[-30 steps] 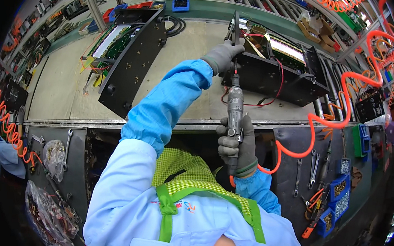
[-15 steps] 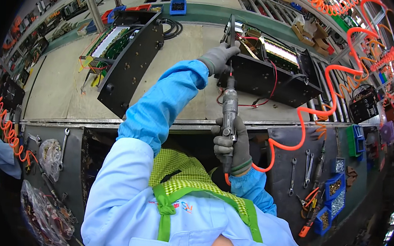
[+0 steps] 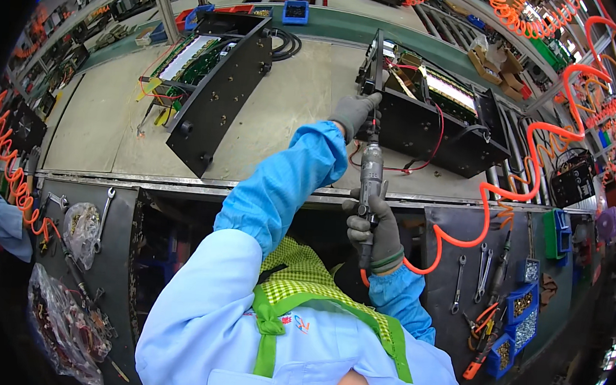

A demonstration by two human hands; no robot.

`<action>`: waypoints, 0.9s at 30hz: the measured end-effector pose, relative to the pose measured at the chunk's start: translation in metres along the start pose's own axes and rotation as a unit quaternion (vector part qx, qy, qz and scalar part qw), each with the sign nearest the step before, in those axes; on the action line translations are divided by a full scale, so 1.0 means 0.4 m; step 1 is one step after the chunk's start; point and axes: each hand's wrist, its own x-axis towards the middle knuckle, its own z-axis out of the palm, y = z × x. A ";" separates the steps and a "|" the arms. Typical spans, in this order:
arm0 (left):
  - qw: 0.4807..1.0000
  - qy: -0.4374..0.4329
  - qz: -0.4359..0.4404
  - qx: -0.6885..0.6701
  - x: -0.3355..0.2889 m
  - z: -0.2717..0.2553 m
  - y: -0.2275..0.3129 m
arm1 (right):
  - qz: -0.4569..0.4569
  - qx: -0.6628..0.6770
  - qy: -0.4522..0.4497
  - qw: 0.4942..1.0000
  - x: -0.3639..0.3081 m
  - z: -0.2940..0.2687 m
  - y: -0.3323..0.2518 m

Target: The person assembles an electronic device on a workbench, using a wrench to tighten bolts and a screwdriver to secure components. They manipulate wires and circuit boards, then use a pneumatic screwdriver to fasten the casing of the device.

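My right hand (image 3: 379,231), in a grey glove, is wrapped round a silver pneumatic screwdriver (image 3: 372,167) that points away from me. The tool's tip reaches the near left corner of a black metal chassis (image 3: 435,134). At that corner my left hand (image 3: 355,114), also gloved, is closed right by the tip; its fingers hide what they hold. Circuit boards (image 3: 446,87) and red wires (image 3: 440,123) show in the chassis. A second black chassis (image 3: 217,102) with green boards stands to the left, its side panel facing me.
An orange air hose (image 3: 493,189) runs from the tool up to the right. Wrenches (image 3: 483,271) and blue bins of screws (image 3: 523,311) lie on the right-hand dark bench. On the left bench are another wrench (image 3: 106,213) and plastic bags (image 3: 66,318). Rollers (image 3: 528,159) flank the chassis.
The whole view has shifted slightly, with the scene now further right. My left hand has come down the chassis corner towards the screwdriver's tip. My right hand still grips the screwdriver.
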 end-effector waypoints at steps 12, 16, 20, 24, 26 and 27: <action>0.973 -0.053 -0.026 -0.221 0.013 -0.142 -0.100 | -0.018 -0.016 -0.008 1.000 -0.085 -0.083 0.044; 0.952 0.016 -0.063 -0.298 -0.010 -0.190 -0.156 | 0.010 -0.044 0.009 0.999 -0.082 -0.114 0.021; 0.990 0.015 -0.024 -0.139 0.051 -0.233 -0.201 | 0.003 -0.131 0.067 0.989 -0.049 -0.111 0.024; 0.908 0.052 0.152 0.387 0.033 -0.146 -0.155 | -0.026 -0.173 0.104 0.979 -0.026 -0.100 0.026; 0.851 0.037 0.145 0.503 0.022 -0.112 -0.103 | -0.028 -0.179 0.106 0.978 -0.020 -0.097 0.028; 0.818 0.031 0.141 0.557 0.026 -0.106 -0.089 | -0.026 -0.177 0.102 0.979 -0.013 -0.099 0.030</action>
